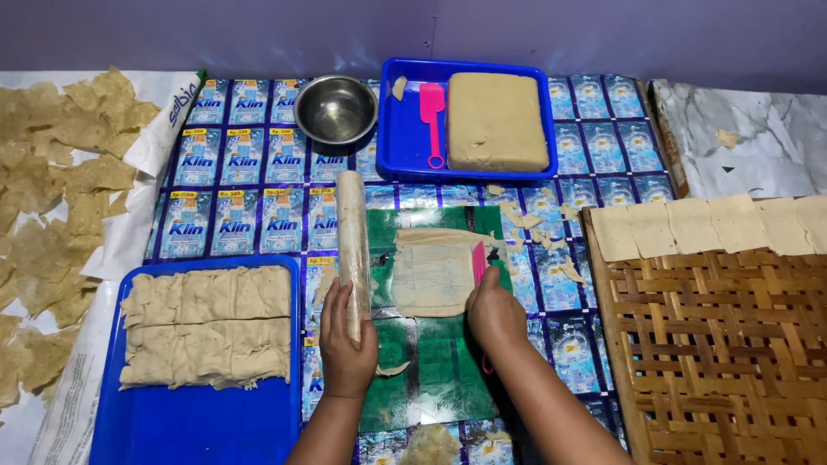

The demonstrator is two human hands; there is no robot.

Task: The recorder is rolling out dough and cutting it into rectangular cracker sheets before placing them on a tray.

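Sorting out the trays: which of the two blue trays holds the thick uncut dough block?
The far blue tray, beside the steel bowl; the near one carries only thin sheets.

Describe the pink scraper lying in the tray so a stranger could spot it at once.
Find the blue tray at the top centre, beside the steel bowl. The pink scraper lies in it left of the tan dough block, untouched, unlike the pink one under the right hand.

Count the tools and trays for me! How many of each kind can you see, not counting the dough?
Blue trays: 2, one with the dough block, tray rim, and one with the dough sheets, bare part
Pink scrapers: 2, one in the far tray, one under the right hand
Rolling pin: 1, held by the left hand
Metal bowl: 1
Woven rack: 1
Total: 7
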